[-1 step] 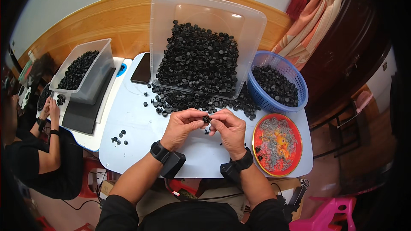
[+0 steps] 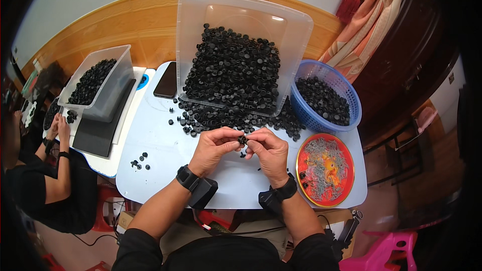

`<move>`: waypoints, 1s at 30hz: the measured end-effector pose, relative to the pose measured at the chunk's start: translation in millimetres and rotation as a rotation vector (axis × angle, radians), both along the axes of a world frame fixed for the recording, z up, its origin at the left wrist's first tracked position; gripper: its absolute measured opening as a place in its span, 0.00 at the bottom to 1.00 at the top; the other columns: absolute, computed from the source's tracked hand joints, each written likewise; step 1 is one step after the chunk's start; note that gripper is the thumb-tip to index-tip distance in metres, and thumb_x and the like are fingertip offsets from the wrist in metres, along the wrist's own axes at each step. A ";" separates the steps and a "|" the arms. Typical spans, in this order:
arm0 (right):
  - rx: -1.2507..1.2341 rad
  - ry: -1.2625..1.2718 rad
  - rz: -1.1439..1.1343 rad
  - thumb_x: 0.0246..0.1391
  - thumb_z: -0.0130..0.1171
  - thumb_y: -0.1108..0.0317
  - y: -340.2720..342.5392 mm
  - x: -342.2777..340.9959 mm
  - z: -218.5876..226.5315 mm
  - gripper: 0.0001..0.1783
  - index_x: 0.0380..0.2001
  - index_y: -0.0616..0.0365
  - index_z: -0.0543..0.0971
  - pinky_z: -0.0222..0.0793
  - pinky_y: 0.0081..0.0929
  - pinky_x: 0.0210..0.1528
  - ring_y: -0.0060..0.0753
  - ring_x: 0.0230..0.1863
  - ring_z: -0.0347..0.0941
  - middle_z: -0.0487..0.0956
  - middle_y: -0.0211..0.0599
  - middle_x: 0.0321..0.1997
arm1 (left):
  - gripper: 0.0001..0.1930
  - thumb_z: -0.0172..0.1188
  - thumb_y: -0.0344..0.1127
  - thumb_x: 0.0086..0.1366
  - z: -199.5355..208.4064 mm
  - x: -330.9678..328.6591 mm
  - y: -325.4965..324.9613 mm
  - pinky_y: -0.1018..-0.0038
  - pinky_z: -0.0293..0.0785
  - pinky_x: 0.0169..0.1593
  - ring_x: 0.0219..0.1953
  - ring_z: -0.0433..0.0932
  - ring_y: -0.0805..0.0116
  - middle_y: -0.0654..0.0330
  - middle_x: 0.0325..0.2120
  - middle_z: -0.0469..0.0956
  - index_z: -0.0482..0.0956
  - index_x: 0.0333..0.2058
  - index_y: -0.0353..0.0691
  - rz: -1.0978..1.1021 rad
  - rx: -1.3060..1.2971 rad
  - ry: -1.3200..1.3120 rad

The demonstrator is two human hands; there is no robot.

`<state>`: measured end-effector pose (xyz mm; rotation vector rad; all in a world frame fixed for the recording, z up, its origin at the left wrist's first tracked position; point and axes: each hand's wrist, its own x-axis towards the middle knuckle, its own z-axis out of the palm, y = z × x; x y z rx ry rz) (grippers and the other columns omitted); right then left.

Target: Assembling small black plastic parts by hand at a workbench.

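Head view: left grip (image 2: 212,151) and right grip (image 2: 271,154) together pinch one black part (image 2: 243,140), near one red plate (image 2: 347,185).

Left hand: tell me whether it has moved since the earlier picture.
No, not visibly. Judged against the pale table and the clear bin, the left hand is in the same place, pinching a small black part.

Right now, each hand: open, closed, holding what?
Left hand: closed, pinching a small black part.
Right hand: closed, pinching the same small black part.
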<state>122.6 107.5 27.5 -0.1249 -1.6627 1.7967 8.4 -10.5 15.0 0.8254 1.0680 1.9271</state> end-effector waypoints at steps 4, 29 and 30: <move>-0.021 -0.011 0.010 0.47 0.53 0.84 1.2 0.1 -2.7 0.06 0.30 0.67 0.76 0.73 0.15 0.24 0.21 0.25 0.71 0.72 0.35 0.31 | 0.12 0.57 0.21 0.54 -0.1 1.2 0.2 0.77 0.73 0.40 0.34 0.75 0.72 0.59 0.33 0.74 0.76 0.39 0.32 0.030 -0.031 0.006; 0.113 -0.053 0.048 0.46 0.54 0.84 4.5 0.8 -6.4 0.05 0.29 0.65 0.72 0.70 0.13 0.24 0.19 0.27 0.71 0.70 0.33 0.31 | 0.09 0.54 0.21 0.56 4.2 1.0 -1.8 0.80 0.72 0.36 0.31 0.73 0.75 0.58 0.33 0.74 0.78 0.37 0.32 0.063 -0.028 0.276; 0.137 -0.037 0.034 0.47 0.54 0.83 4.2 0.1 -7.4 0.06 0.29 0.65 0.71 0.70 0.14 0.24 0.19 0.27 0.71 0.70 0.33 0.31 | 0.09 0.54 0.21 0.56 4.2 1.5 -1.8 0.80 0.72 0.36 0.31 0.73 0.75 0.58 0.33 0.74 0.78 0.37 0.32 0.063 -0.026 0.275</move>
